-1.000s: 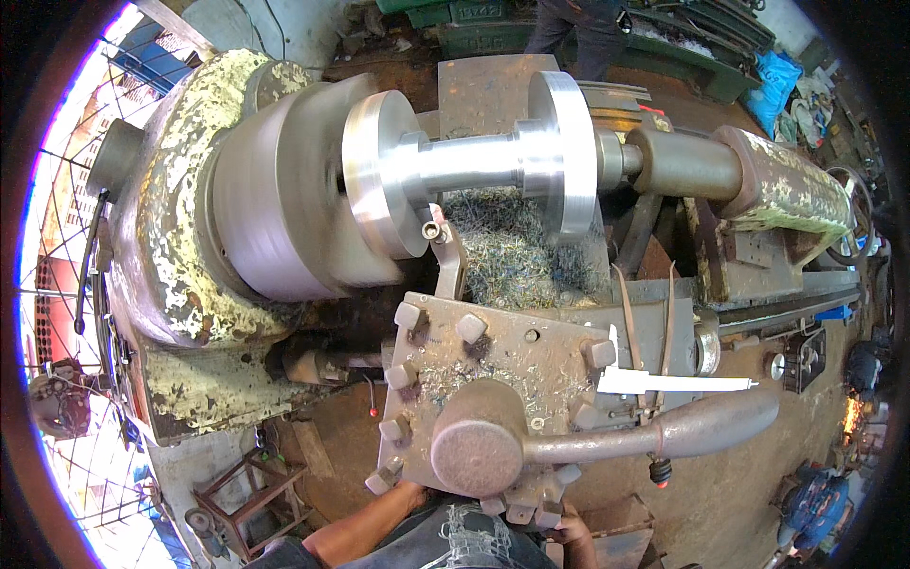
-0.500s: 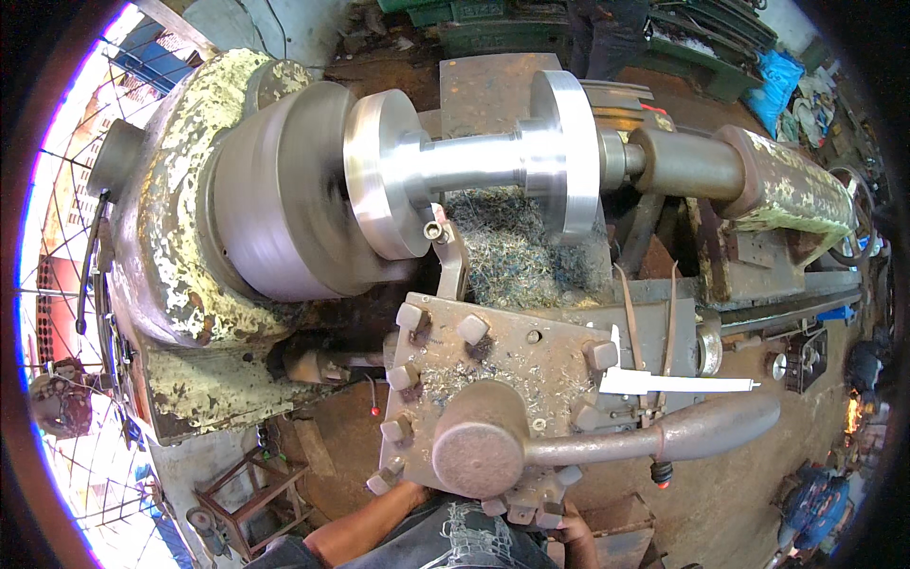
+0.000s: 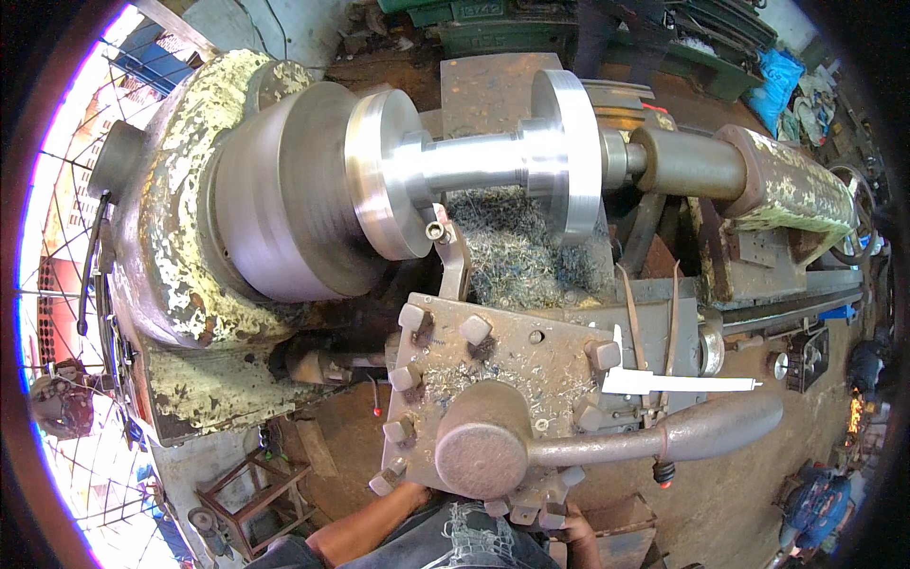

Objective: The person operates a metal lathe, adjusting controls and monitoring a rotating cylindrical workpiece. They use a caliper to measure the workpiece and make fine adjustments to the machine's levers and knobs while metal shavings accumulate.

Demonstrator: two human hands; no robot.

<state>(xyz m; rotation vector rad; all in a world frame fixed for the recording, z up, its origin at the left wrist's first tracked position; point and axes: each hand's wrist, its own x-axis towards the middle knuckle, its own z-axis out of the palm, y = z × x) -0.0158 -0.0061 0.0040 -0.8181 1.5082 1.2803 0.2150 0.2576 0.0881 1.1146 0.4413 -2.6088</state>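
Turning is under way: the shiny metal spool (image 3: 474,161) spins mid-lathe, cutter (image 3: 441,232) touching its left flange. Both hands, left (image 3: 403,493) and right (image 3: 578,526), sit low under the tool post (image 3: 493,379); fingers hidden, so I cannot tell their grip. Next seems a slow, steady feed.

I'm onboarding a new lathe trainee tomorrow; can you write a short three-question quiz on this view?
1. True or false: the cutting tool sits at the workpiece's flange nearest the chuck.
2. What lies on the carriage right of the tool post? A) a hammer B) a caliper C) a glove
3. Fill in: the bed under the workpiece is heaped with metal ____.

Key: 1 true. 2 B, the caliper. 3 chips.
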